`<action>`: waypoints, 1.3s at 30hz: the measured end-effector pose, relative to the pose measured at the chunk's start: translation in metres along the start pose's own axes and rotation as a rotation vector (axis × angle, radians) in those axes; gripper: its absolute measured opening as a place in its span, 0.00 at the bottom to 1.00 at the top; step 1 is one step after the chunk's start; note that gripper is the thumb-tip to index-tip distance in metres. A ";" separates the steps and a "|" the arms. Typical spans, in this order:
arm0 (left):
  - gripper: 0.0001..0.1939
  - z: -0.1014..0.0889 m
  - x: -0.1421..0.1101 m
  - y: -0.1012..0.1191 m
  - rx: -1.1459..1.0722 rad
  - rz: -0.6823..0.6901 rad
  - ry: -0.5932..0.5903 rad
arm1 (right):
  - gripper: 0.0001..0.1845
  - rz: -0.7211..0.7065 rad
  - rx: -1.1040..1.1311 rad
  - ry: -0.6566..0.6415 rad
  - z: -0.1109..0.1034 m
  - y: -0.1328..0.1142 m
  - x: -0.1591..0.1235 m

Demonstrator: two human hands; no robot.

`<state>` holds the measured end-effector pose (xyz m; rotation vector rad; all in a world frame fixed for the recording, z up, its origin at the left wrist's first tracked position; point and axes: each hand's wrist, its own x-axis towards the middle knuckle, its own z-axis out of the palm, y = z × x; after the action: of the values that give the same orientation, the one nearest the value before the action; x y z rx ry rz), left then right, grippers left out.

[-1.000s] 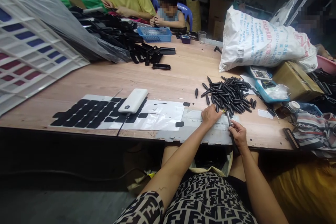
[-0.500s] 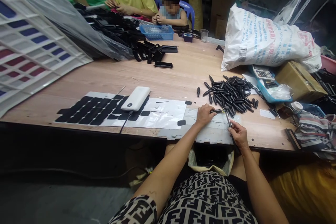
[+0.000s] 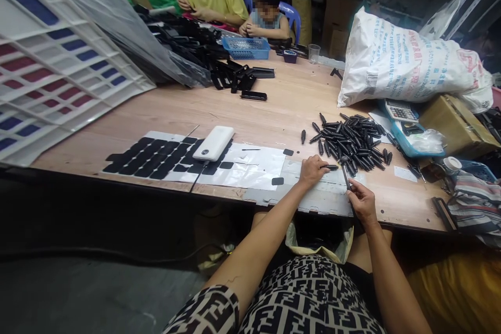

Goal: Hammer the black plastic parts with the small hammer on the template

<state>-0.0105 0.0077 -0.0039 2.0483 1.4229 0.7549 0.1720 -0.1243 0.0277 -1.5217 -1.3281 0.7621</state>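
Observation:
My left hand [image 3: 312, 171] is closed on a small black tapered piece [image 3: 331, 167], which sticks out to the right from the fingertips, low over the grey mat [image 3: 305, 195]. In my right hand [image 3: 362, 201] is a slim tool with a metal shaft [image 3: 346, 176] and a dark lower end; its exact kind is hard to make out. The tool's tip is close to the right end of the held piece. Just beyond both hands lies a heap of similar black tapered pieces [image 3: 352, 141], with a few loose ones at its left edge.
Left of my hands, a white power bank [image 3: 214, 143] with a cable rests on a sheet of black stickers [image 3: 152, 156]. A white sack [image 3: 410, 62], a cardboard box [image 3: 454, 125] and a blue tray [image 3: 420, 141] stand right. Two people sit across the table, near black parts [image 3: 183, 42].
My left hand has drawn back from the heap's edge, and the black piece in its fingers now shows. My right hand keeps the tool nearby. The whole view has shifted slightly.

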 end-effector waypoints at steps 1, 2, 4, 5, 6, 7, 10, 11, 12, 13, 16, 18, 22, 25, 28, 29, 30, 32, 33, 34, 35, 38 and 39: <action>0.08 0.000 0.000 0.000 0.001 0.000 0.003 | 0.24 0.011 -0.002 -0.013 0.001 0.001 0.000; 0.08 0.000 0.000 0.000 0.000 0.002 0.005 | 0.24 0.024 -0.004 -0.026 0.001 0.001 0.000; 0.08 -0.001 0.000 0.001 -0.007 0.000 0.007 | 0.24 0.040 0.000 -0.034 0.002 0.001 0.000; 0.08 -0.001 0.000 0.001 -0.012 -0.004 0.006 | 0.24 0.040 0.006 -0.028 0.003 0.000 0.000; 0.08 -0.001 0.000 0.001 -0.016 -0.007 0.004 | 0.24 0.035 0.014 -0.023 0.005 -0.002 0.001; 0.08 -0.002 0.000 0.002 -0.018 -0.010 0.001 | 0.25 0.027 0.024 -0.022 0.006 -0.003 0.001; 0.08 -0.002 -0.001 0.002 -0.015 -0.016 -0.001 | 0.25 0.012 0.033 -0.053 0.012 -0.003 0.002; 0.08 -0.002 -0.001 0.002 -0.013 -0.017 0.000 | 0.25 0.011 0.023 -0.066 0.013 -0.002 0.003; 0.08 -0.002 0.000 0.002 -0.012 -0.018 0.001 | 0.24 0.014 0.010 -0.076 0.015 -0.001 0.003; 0.08 -0.002 0.000 0.002 -0.013 -0.019 0.002 | 0.24 0.019 0.001 -0.080 0.016 0.001 0.004; 0.08 -0.004 0.000 0.004 -0.025 -0.016 -0.005 | 0.24 0.037 0.009 -0.056 0.013 0.006 0.004; 0.09 -0.006 -0.001 0.005 -0.027 -0.013 -0.015 | 0.25 0.042 0.022 -0.021 0.008 0.009 0.005; 0.09 -0.009 -0.002 0.007 -0.019 -0.004 -0.020 | 0.25 0.062 0.051 0.057 -0.004 0.014 0.007; 0.09 -0.010 -0.003 0.006 -0.027 0.023 -0.038 | 0.25 0.092 0.102 0.065 -0.006 0.016 0.011; 0.09 -0.011 -0.004 0.006 -0.044 0.063 -0.047 | 0.25 0.096 0.114 0.022 -0.006 0.015 0.012; 0.08 -0.011 -0.005 0.006 -0.048 0.075 -0.051 | 0.25 0.096 0.114 0.011 -0.005 0.015 0.012; 0.08 -0.012 -0.007 0.006 -0.051 0.088 -0.061 | 0.25 0.096 0.116 0.006 -0.005 0.014 0.012; 0.07 -0.015 -0.015 0.006 -0.063 0.124 -0.101 | 0.25 0.098 0.123 0.009 -0.005 0.014 0.012; 0.07 -0.017 -0.022 0.006 -0.076 0.156 -0.133 | 0.25 0.098 0.127 0.013 -0.005 0.014 0.012; 0.07 -0.019 -0.030 0.006 -0.093 0.197 -0.169 | 0.26 0.099 0.130 0.017 -0.006 0.014 0.012; 0.08 -0.020 -0.040 0.007 -0.113 0.245 -0.207 | 0.26 0.099 0.133 0.018 -0.006 0.014 0.011; 0.10 -0.025 -0.074 0.008 -0.148 0.382 -0.300 | 0.26 0.101 0.134 0.016 -0.005 0.016 0.011; 0.10 -0.027 -0.085 0.008 -0.141 0.411 -0.310 | 0.26 0.101 0.132 0.014 -0.005 0.017 0.011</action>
<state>-0.0482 -0.0721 0.0085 2.2533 0.7686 0.6368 0.1853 -0.1147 0.0156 -1.4941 -1.1737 0.8840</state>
